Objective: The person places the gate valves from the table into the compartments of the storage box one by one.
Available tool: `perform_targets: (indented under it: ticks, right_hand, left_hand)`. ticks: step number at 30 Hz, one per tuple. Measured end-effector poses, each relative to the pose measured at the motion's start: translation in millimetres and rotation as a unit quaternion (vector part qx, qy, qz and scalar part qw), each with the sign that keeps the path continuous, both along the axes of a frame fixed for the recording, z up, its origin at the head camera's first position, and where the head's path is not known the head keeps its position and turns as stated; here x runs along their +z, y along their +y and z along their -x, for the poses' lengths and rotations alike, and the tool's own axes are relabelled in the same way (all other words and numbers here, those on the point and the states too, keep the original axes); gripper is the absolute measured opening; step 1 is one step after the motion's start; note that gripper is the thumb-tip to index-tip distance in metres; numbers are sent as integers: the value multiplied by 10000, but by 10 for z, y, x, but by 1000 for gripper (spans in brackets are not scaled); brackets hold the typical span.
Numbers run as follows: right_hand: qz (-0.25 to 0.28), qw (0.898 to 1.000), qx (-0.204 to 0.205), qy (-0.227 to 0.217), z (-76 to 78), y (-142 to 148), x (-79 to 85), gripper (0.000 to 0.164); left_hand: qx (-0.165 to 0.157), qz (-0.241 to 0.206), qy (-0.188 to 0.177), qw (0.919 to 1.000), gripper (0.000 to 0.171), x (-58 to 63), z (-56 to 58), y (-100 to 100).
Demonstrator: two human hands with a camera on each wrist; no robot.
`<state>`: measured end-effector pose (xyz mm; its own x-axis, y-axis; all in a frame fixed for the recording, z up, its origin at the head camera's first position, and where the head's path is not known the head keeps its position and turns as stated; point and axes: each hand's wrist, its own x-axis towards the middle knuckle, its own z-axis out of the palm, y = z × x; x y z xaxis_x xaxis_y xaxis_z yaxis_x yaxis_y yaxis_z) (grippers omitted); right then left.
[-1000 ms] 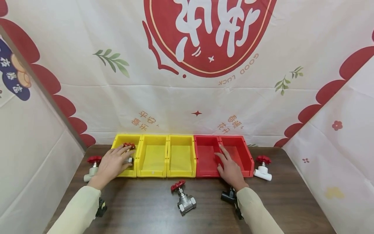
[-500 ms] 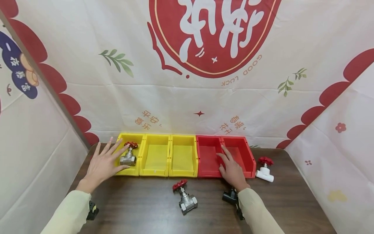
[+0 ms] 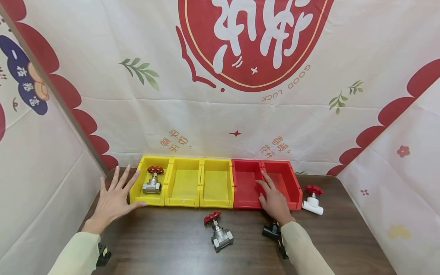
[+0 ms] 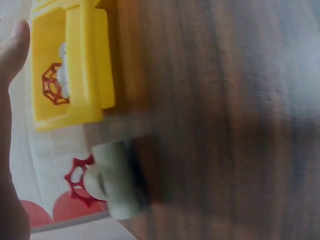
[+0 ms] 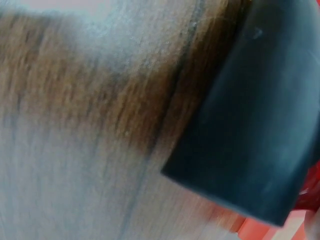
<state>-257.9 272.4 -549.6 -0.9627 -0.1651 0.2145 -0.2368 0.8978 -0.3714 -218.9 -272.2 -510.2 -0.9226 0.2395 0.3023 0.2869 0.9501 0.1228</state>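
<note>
My left hand [image 3: 111,202] has its fingers spread and holds nothing, just left of the leftmost yellow bin [image 3: 137,196]. In that bin stands a metal gate valve [image 3: 152,186] with a red handwheel. A grey-green plastic valve [image 4: 117,180] with a red handwheel lies near my left hand in the left wrist view; in the head view the hand hides it. My right hand [image 3: 276,204] reaches over the front of the red bins [image 3: 296,191], fingers loosely bent near their divider, nothing gripped. Below its wrist lies a black plastic valve [image 3: 271,231], partly hidden by the arm.
Another metal gate valve [image 3: 221,238] with a red handwheel lies on the brown table [image 3: 165,244] before the bins. A white plastic valve [image 3: 313,205] lies right of the red bins. Two more yellow bins [image 3: 216,204] stand mid-row. A printed cloth [image 3: 206,118] hangs behind.
My left hand has let go of the metal gate valve in the leftmost bin and drawn back to the left, fingers spreading. The right hand stays at the red bins. The head view has shifted slightly.
</note>
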Motion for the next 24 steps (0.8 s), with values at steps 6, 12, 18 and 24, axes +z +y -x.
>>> perform_targets:
  ticks: [6,12,18,24]
  right_hand:
    - [9,10000,-3,18,5,1,-23,64]
    - [58,10000,33,43,4,7,-9,64]
    - [54,10000,23,51,0,11,-10,64]
    - [36,10000,10,58,-3,9,-21,64]
  left_hand:
    - [202,-150,-149,9996,117,-164,-82,-124]
    - [343,-364,-322,9982,120,-310,-173,-209]
    - [353,-456,-363,9977,115,-420,-224,-251]
    - [493,-455,-569,9961,110,-486,-256,-290]
